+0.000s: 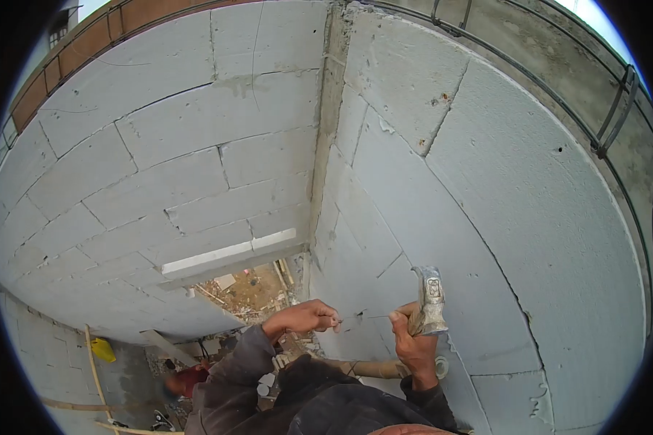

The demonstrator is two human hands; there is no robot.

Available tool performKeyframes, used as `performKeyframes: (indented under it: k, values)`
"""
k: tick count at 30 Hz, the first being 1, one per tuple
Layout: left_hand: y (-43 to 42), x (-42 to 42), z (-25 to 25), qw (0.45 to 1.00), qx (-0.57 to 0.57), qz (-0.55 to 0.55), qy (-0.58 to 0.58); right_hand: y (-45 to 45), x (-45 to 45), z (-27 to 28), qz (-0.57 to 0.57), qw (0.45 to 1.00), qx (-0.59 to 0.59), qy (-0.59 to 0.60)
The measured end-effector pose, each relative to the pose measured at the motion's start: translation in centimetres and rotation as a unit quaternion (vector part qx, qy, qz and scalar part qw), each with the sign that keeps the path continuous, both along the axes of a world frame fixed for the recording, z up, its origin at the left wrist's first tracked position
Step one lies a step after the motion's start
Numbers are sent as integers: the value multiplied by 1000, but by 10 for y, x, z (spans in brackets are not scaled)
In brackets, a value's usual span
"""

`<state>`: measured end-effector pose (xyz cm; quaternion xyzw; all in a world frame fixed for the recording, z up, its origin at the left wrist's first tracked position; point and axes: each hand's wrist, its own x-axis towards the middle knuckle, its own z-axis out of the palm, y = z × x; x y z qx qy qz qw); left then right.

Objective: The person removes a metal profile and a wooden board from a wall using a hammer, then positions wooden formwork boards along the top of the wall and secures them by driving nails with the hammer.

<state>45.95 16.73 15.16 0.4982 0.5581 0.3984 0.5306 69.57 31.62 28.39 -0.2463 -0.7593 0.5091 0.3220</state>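
Observation:
In front of the block wall [370, 232], my left hand [302, 317] is closed in a pinch on one end of a thin wire [366, 317]. The wire runs across toward my right hand [416, 348], whose fingers are closed round a hammer. The metal hammer head [429, 301] stands up above that hand, and its handle is mostly hidden. Whether my right fingertips also pinch the wire's other end is too small to make out for certain.
Steel reinforcing bars [551, 87] run along the wall tops. Far below at the lower left is another person [187, 382] in red, near a wooden plank [168, 348], a pole [96, 373] and a yellow object [103, 349]. A wall opening shows rubble [250, 290].

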Motion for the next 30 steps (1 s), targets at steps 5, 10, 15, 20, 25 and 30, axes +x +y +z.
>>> performKeyframes:
  k: [5, 10, 15, 20, 25, 30]
  values:
    - [8, -8, 35, 856, 79, 276, -429, 3, 4, -15, 4, 988, 152, -35]
    - [-27, -26, 55, 930, 203, -141, -271, 10, 2, -2, -96, 988, 123, 3]
    - [-10, -10, 0, 991, -19, 68, 115, -2, 15, 2, -10, 994, -74, 86]
    - [-6, 16, 42, 940, 60, 335, 18, 1, 17, 1, -4, 998, 2, 69]
    - [0, 48, 92, 902, 143, 288, 290, 6, 8, 24, 72, 997, -19, -13]
    - [-4, 56, 121, 876, 160, 254, 377, 23, -20, 10, 108, 974, 198, -36]
